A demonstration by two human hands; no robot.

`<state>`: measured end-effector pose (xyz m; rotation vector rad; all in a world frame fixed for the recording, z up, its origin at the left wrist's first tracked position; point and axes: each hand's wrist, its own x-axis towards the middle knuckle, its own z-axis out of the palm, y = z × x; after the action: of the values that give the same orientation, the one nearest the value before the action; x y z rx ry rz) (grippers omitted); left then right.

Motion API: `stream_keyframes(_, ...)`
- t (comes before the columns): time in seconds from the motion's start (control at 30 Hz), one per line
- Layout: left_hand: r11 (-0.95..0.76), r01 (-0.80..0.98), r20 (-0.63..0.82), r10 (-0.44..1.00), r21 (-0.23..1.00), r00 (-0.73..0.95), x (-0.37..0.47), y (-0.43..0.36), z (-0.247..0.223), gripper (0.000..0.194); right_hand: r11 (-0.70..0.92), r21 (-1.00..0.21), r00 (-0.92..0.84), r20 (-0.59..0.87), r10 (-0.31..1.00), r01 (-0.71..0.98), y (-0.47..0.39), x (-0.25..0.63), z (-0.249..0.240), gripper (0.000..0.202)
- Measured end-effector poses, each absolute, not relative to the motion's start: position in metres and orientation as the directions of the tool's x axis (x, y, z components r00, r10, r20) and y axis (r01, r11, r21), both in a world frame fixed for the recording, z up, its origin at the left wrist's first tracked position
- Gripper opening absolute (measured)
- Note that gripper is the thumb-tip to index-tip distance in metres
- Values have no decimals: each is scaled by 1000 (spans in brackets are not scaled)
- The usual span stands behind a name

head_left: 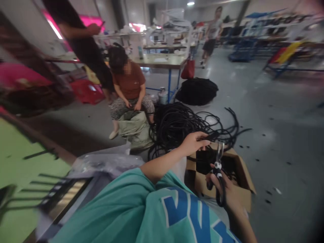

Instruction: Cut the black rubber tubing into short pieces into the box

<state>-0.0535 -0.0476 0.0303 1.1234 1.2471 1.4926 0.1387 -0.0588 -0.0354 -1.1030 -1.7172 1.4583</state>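
Observation:
My left hand (194,143) reaches out over the near pile, its fingers closed on the end of a black cord (212,136). Part of that cord is hidden by the fingers. My right hand (225,189) is wrapped round the black looped handles of scissors (217,165), which have a white pivot. Their metal blades point up and stand a little apart, close to the cord's end. Beneath both hands is an open cardboard box (244,168) with dark pieces inside. A large tangle of black cords (174,125) lies just beyond my left hand.
A seated person (130,81) works ahead with a pale green sack (135,126). Another person stands at left, and one walks at the back. A second black heap (197,91) lies by a table (162,60). Dark scraps dot the grey floor (278,135).

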Motion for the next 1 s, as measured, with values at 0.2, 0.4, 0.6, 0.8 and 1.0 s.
stream_keyframes(0.2, -58, -178, 18, 976, 982, -217, -57, -64, 34, 44, -115, -984, -522, -171, 836, 137, -61, 134, -29, 66)
stream_keyframes(0.4, -54, -161, 20, 978, 985, -210, -57, -67, 28, 42, -111, -987, -558, -159, 814, 120, -63, 133, -30, 70)
stream_keyframes(0.6, -6, -243, -48, 975, 970, -216, -62, -58, 22, 31, 13, -967, -485, -115, 867, 253, -64, 131, -24, 65)
stream_keyframes(0.8, -19, -255, -37, 977, 967, -210, -72, -47, 20, 27, 36, -959, -419, -89, 904, 281, -61, 139, -24, 58)
stream_keyframes(1.0, -62, -253, -1, 970, 966, -244, -78, -46, 27, 29, -25, -961, -409, -141, 902, 276, -64, 148, -23, 59)
